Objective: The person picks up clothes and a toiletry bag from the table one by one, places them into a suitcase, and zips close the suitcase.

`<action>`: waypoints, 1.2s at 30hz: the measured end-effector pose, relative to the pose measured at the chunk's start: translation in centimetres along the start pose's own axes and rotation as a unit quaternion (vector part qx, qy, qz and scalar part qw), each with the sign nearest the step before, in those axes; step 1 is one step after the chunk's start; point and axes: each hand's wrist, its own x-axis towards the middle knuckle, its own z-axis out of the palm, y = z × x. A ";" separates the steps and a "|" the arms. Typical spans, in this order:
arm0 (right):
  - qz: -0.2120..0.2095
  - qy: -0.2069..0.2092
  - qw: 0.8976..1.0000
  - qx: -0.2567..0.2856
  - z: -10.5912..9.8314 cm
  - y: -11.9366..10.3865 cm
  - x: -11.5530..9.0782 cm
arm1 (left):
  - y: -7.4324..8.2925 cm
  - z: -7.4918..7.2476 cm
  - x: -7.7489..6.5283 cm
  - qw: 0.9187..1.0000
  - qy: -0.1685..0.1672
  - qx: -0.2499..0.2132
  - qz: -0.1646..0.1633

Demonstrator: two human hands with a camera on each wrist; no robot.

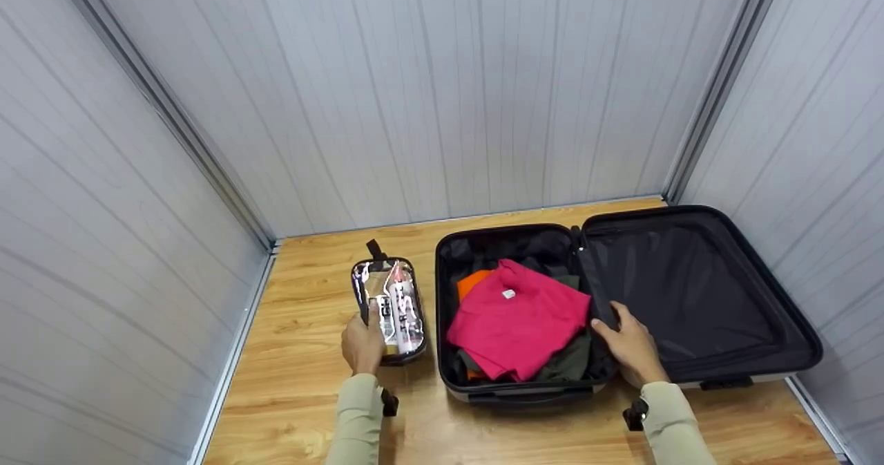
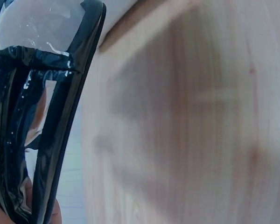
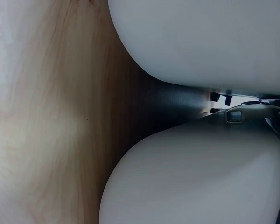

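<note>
Clear plastic with black trim covers the pouch [image 1: 389, 309], and glare across it makes most of what is inside hard to read, though a white bottle [image 1: 402, 316] with a pinkish top shows through. The left wrist view cuts the pouch off at its left side, leaving only a black edge, a strap and a bit of fingertip low down. The right wrist view takes in two pale outer shells with a dark gap between them, the right hand falling outside that picture. The left hand [image 1: 364, 340] grips the pouch by its near left side, thumb along the top and the other fingers mostly hidden beneath; the pouch is on the left of the open suitcase [image 1: 446, 327], near it but apart. The right hand [image 1: 630, 340] holds the black strip [image 1: 595, 282] along the suitcase's hinge side, thumb and forefinger parted only a little about its near end, the remaining fingers hard to make out. In the left half lies a bright pink garment [image 1: 521, 320] with a small white label, over orange cloth [image 1: 472, 284] and dark green cloth [image 1: 573, 358], both partly covered. The right half [image 1: 684, 278] shows its black lining, spread flat on the wooden floor [image 1: 290, 382].
</note>
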 end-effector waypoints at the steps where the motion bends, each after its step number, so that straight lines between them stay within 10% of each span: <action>1: 0.000 0.001 1.000 0.002 0.0 0.0 0.0 | 0.1 -0.1 0.1 1.000 0.000 -0.001 0.002; 36: -0.007 -0.001 1.000 -0.007 0.0 0.0 0.3 | 2.4 -1.0 0.4 0.999 0.008 -0.049 0.020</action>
